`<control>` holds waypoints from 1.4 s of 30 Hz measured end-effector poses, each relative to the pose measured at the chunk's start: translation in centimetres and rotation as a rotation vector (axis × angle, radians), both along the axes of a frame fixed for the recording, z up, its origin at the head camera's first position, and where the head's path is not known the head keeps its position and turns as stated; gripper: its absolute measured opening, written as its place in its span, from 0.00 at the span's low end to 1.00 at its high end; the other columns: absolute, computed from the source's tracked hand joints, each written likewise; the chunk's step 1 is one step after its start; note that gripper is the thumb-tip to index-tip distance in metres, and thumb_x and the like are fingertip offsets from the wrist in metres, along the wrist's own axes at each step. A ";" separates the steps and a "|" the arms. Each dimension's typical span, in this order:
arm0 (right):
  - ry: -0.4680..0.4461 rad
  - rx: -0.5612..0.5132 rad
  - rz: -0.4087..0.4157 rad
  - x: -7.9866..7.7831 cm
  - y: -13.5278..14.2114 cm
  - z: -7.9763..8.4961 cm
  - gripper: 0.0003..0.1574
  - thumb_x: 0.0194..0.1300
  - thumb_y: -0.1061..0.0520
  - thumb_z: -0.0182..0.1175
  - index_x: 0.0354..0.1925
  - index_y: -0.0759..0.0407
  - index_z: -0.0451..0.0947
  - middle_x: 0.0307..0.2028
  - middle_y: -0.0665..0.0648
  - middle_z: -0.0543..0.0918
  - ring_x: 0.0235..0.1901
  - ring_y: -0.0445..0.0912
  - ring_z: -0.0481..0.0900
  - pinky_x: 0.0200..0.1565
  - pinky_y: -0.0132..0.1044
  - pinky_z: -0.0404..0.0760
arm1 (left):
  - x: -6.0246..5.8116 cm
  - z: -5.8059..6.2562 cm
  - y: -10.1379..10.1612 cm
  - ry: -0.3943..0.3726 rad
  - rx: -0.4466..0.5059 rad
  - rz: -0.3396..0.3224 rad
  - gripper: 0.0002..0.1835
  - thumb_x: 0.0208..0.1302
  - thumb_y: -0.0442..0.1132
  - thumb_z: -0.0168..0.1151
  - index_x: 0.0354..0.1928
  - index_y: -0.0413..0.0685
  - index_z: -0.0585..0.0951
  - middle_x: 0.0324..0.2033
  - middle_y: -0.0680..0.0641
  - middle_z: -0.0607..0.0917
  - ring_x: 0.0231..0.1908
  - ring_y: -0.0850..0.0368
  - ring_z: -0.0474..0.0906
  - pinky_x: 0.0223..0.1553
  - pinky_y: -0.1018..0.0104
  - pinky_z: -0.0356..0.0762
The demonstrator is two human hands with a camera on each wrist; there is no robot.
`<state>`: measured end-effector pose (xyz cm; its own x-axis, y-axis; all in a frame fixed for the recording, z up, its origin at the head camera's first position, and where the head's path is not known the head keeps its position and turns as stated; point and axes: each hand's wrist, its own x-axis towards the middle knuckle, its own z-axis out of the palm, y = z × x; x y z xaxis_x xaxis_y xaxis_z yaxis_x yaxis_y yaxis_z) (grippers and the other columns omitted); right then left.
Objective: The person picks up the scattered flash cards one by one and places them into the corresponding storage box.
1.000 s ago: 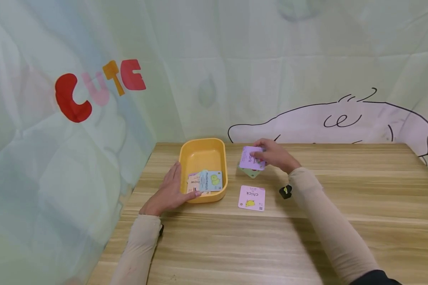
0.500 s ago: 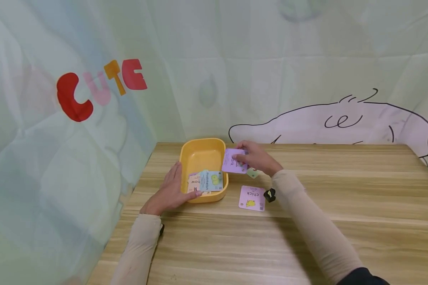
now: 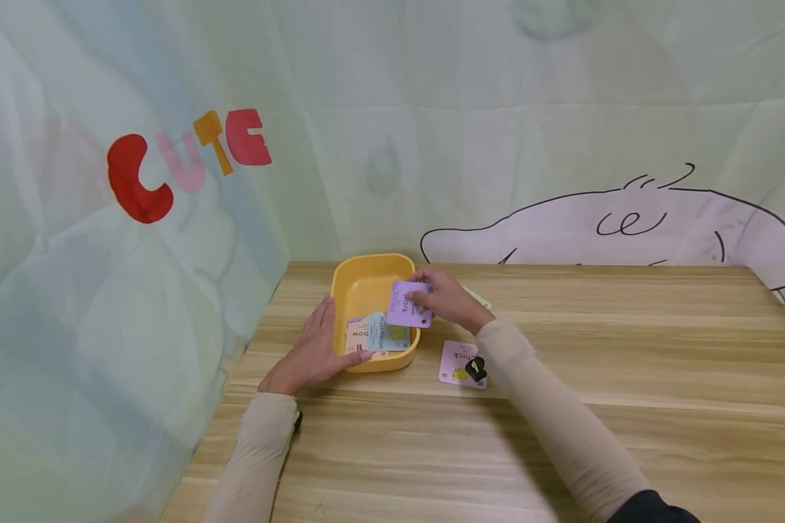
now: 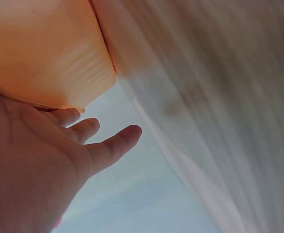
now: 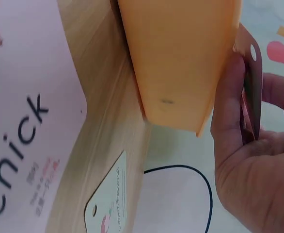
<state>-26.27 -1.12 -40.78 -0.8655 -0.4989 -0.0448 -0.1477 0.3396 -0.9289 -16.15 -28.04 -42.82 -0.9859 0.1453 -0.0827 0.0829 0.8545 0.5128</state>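
My right hand (image 3: 450, 296) pinches a purple flash card (image 3: 403, 309) over the right rim of a yellow plastic bin (image 3: 371, 261). In the right wrist view the card (image 5: 253, 87) stands edge-on between thumb and fingers, beside the bin's wall (image 5: 181, 63). My left hand (image 3: 310, 345) rests with straight fingers along the bin's left side, its thumb across the near corner. The left wrist view has those fingers (image 4: 118, 143) at the bin's wall (image 4: 50, 53). Inside the bin lie a blue "muskmelon" card (image 3: 378, 340), a cream "bow" card (image 3: 356, 335) and others partly covered.
A pink "chick" card (image 3: 454, 359) lies on the wooden table (image 3: 392, 450) right of the bin, partly behind the black wrist camera (image 3: 476, 369). A pale green card (image 5: 110, 194) lies farther back, mostly hidden by my right hand in the head view. A printed curtain (image 3: 366, 131) hangs behind.
My right hand has carried the purple card leftward from above the green card to over the bin's right side. My left hand has stayed at the bin.
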 end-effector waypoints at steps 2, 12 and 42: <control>0.009 0.004 -0.012 0.1 -0.3 0.0 0.18 0.74 0.58 0.59 0.59 0.60 0.73 0.47 0.60 0.82 0.38 0.48 0.83 0.39 0.37 0.85 | 0.0 0.0 0.0 0.000 -0.002 0.000 0.73 0.50 0.78 0.64 0.81 0.44 0.34 0.81 0.41 0.36 0.79 0.40 0.37 0.75 0.37 0.48; 0.097 0.045 -0.050 0.3 -1.4 0.5 0.18 0.72 0.57 0.61 0.58 0.59 0.74 0.47 0.58 0.82 0.40 0.49 0.82 0.40 0.36 0.85 | 0.1 0.0 -0.1 0.002 0.002 0.000 0.73 0.51 0.77 0.64 0.81 0.44 0.34 0.81 0.41 0.36 0.79 0.39 0.37 0.74 0.36 0.48; 0.080 0.052 0.105 0.6 -1.5 0.1 0.20 0.73 0.59 0.60 0.58 0.68 0.74 0.44 0.68 0.83 0.43 0.60 0.84 0.45 0.49 0.86 | 0.0 0.0 -0.2 0.006 -0.008 -0.022 0.73 0.52 0.76 0.64 0.80 0.40 0.33 0.81 0.40 0.35 0.79 0.40 0.35 0.75 0.38 0.49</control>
